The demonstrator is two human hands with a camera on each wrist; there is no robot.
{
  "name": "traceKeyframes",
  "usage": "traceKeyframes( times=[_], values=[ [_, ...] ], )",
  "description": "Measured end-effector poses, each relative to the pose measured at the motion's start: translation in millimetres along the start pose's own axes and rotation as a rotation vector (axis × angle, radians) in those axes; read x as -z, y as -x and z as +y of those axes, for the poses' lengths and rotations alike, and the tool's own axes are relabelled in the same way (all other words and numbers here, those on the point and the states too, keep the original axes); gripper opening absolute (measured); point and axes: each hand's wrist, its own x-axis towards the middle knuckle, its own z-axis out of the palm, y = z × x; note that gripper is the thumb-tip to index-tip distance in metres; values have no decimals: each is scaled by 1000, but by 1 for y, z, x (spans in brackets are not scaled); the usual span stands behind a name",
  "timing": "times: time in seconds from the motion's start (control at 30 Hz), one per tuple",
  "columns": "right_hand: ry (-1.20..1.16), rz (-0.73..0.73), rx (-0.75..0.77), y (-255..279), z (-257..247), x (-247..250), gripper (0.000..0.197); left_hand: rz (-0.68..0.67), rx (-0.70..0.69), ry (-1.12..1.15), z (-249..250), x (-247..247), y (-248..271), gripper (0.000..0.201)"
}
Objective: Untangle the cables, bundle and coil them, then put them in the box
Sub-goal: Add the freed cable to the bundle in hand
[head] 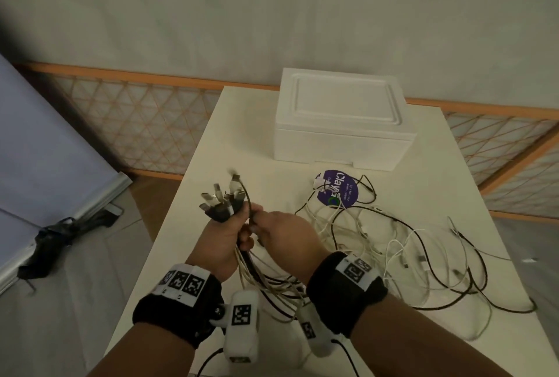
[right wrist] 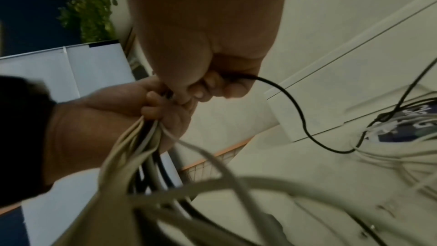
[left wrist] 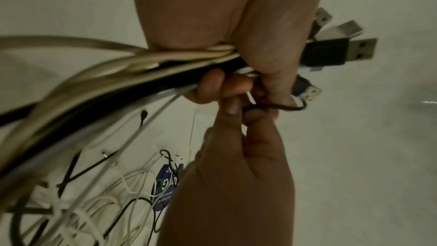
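Observation:
My left hand (head: 230,231) grips a bundle of white and black cables (left wrist: 123,68) just below their USB plugs (head: 222,198), which fan out above the fist. My right hand (head: 281,229) sits against it and pinches a thin black cable (right wrist: 295,111) between thumb and fingers. That cable loops down toward the tangled pile of cables (head: 402,249) on the white table (head: 217,140). The white foam box (head: 341,122) stands closed at the far side of the table. The bundle's tails hang below my wrists.
A round purple sticker (head: 340,189) lies under the pile near the box. A lattice railing (head: 145,122) runs behind the table. A pale board (head: 45,164) leans at the left over a dark object (head: 57,240) on the floor.

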Motion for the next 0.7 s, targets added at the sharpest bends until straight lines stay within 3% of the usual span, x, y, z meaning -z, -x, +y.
traceKeyframes(
  times=[0.1,0.27,0.4,0.47,0.57,0.63,0.7],
  values=[
    [8,-16,-50,0,9,6,26,-159,-38,96,-2,9,-2,61],
    [94,-63,-152,0,24,24,46,-265,-97,130,-2,21,-14,49],
    [18,-7,-265,5,47,49,46,-288,-100,203,4,38,-24,46],
    [72,7,-312,9,59,62,35,-172,-144,93,9,40,-26,32],
    [113,93,-470,23,98,89,14,213,-170,-67,16,59,-39,35],
    [87,210,-592,40,129,108,11,432,-87,27,25,86,-45,33],
    [95,294,-664,57,152,124,15,559,-32,100,29,115,-48,37]
  ],
)
